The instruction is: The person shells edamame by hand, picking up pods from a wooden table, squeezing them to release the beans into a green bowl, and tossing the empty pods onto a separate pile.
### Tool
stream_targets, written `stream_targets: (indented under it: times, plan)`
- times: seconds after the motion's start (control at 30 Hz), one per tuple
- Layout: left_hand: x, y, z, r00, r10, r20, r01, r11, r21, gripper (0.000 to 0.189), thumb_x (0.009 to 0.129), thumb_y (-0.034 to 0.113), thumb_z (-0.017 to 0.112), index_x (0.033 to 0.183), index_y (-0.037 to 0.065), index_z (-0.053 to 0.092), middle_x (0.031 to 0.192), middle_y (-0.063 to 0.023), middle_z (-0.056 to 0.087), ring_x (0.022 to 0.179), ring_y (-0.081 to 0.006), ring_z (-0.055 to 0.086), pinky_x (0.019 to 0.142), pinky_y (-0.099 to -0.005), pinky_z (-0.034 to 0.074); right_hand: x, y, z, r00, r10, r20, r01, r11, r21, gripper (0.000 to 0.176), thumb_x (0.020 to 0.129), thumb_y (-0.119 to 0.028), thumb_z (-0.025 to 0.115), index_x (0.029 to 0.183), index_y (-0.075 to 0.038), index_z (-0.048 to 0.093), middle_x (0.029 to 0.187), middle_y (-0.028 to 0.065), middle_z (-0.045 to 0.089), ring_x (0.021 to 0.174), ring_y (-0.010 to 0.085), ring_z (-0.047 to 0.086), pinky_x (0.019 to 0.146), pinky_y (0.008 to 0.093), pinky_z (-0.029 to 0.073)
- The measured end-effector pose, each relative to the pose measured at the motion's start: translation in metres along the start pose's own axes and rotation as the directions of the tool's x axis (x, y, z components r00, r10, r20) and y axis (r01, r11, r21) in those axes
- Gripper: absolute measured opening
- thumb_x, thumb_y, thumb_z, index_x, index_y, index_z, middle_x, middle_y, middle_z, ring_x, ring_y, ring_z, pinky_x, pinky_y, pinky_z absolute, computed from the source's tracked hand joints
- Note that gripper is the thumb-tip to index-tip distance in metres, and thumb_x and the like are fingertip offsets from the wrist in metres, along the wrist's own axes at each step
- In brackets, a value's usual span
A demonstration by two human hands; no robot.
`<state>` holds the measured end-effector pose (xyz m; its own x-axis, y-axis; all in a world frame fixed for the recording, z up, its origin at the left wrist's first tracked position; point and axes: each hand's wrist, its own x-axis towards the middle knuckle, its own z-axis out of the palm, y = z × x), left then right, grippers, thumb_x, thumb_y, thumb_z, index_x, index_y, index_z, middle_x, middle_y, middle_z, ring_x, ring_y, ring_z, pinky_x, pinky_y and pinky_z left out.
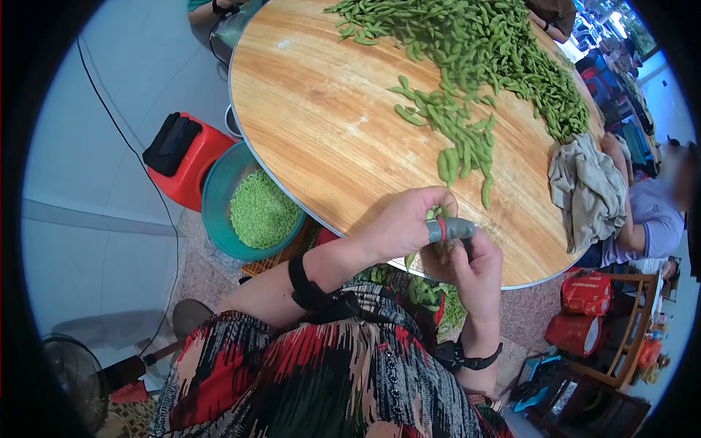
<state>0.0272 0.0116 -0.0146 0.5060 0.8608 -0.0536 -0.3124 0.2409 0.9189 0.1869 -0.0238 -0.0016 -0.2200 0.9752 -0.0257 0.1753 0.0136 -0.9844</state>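
Observation:
At the near edge of the round wooden table (pixel 314 131), my left hand (pixel 409 223) is closed around green soybean pods (pixel 436 212). A grey cover with a red band (pixel 451 229) is on one of its fingers. Close against it on the right, my right hand (pixel 476 270) has its fingers bent in a pinch; what they hold is too small to make out. Loose pods (pixel 467 139) lie just beyond my hands, trailing from a large heap of pods (pixel 467 44) at the far side.
A teal basket of shelled beans (pixel 263 212) stands below the table's left edge, beside a red stool (pixel 193 160). More green pieces (pixel 454 306) lie under the near edge. A crumpled cloth (pixel 590 186) is at the right, near a seated person (pixel 650 219). Other people's arms show beyond.

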Motion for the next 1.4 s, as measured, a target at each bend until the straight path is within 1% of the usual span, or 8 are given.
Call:
stream_targets:
  times: [0.4,0.57,0.73,0.83,0.93,1.07,1.17,1.4]
  plan:
    - [-0.003,-0.002,-0.008,0.993,0.050,-0.106,-0.020,0.965,0.263,0.018,0.084,0.005,0.057,0.101,0.000,0.054,0.086,-0.0015,0.057,0.081,-0.0062,0.053,0.072,-0.0214,0.045,0.011,-0.002,-0.001,0.931,0.301,0.205,-0.362,0.703,0.612,0.010,0.089,-0.007,0.047,0.092,-0.002,0.055,0.060,-0.0005,0.052,0.044,0.0017,0.035,0.041,0.0168,0.027]
    - [-0.002,0.000,-0.006,0.974,-0.032,-0.223,0.092,0.961,0.261,0.016,0.083,0.000,0.053,0.098,0.000,0.057,0.083,-0.0003,0.058,0.078,-0.0049,0.053,0.070,-0.0212,0.045,0.010,0.019,0.013,0.990,-0.076,-0.118,0.051,0.979,-0.198,0.011,0.090,-0.010,0.049,0.086,-0.003,0.056,0.060,-0.0030,0.051,0.047,0.0005,0.037,0.042,0.0161,0.024]
    - [-0.004,-0.002,-0.021,0.977,-0.165,-0.134,0.153,0.984,-0.091,0.024,0.080,0.000,0.050,0.102,0.002,0.060,0.083,0.0001,0.059,0.073,-0.0054,0.053,0.064,-0.0167,0.041,0.013,0.004,0.006,0.981,0.187,-0.057,-0.170,0.960,0.221,0.010,0.088,-0.009,0.051,0.082,-0.003,0.056,0.061,-0.0029,0.052,0.050,0.0015,0.039,0.044,0.0173,0.028]
    - [-0.019,0.006,-0.044,0.965,-0.014,-0.262,0.044,0.993,0.109,0.027,0.080,-0.001,0.048,0.104,0.003,0.059,0.088,-0.0006,0.059,0.074,-0.0054,0.052,0.060,-0.0149,0.039,0.012,0.004,-0.006,0.984,0.160,-0.082,-0.141,0.969,0.201,0.011,0.087,-0.011,0.055,0.083,-0.001,0.058,0.062,-0.0017,0.054,0.050,0.0042,0.042,0.045,0.0197,0.032]
    - [-0.057,0.023,-0.083,0.799,0.318,-0.511,-0.303,0.946,0.115,0.029,0.084,0.005,0.044,0.111,0.000,0.054,0.095,-0.0032,0.057,0.073,-0.0043,0.051,0.057,-0.0141,0.037,0.010,-0.016,-0.028,0.871,0.130,0.474,0.081,0.913,-0.399,0.014,0.080,-0.012,0.061,0.089,-0.001,0.063,0.066,0.0052,0.058,0.058,0.0109,0.052,0.056,0.0270,0.043]
    - [-0.119,0.043,-0.155,0.409,0.368,-0.835,-0.354,0.907,0.227,0.021,0.086,0.008,0.050,0.102,-0.004,0.057,0.081,-0.0016,0.057,0.060,-0.0020,0.044,0.053,-0.0157,0.035,0.026,-0.008,-0.041,0.992,-0.108,-0.063,0.068,0.889,-0.453,0.018,0.079,-0.008,0.058,0.096,-0.003,0.062,0.066,0.0142,0.057,0.061,0.0192,0.057,0.059,0.0313,0.044]
    - [-0.158,0.032,-0.198,0.416,0.423,-0.805,0.356,0.739,0.572,0.018,0.084,0.005,0.053,0.099,0.000,0.061,0.083,-0.0033,0.061,0.072,-0.0153,0.058,0.068,-0.0234,0.045,0.059,-0.014,-0.054,0.979,-0.183,-0.085,0.020,0.506,-0.862,0.020,0.079,-0.008,0.056,0.098,-0.004,0.060,0.070,0.0193,0.058,0.065,0.0310,0.059,0.059,0.0386,0.045]
    - [-0.110,0.056,-0.099,0.649,0.650,-0.397,0.084,0.457,0.886,0.023,0.080,0.001,0.060,0.102,0.004,0.061,0.099,-0.0051,0.060,0.088,-0.0131,0.058,0.079,-0.0241,0.045,0.063,-0.013,-0.051,0.988,-0.129,0.085,0.142,0.548,-0.824,0.016,0.079,-0.010,0.057,0.094,-0.004,0.059,0.077,0.0224,0.058,0.071,0.0372,0.057,0.060,0.0428,0.044]
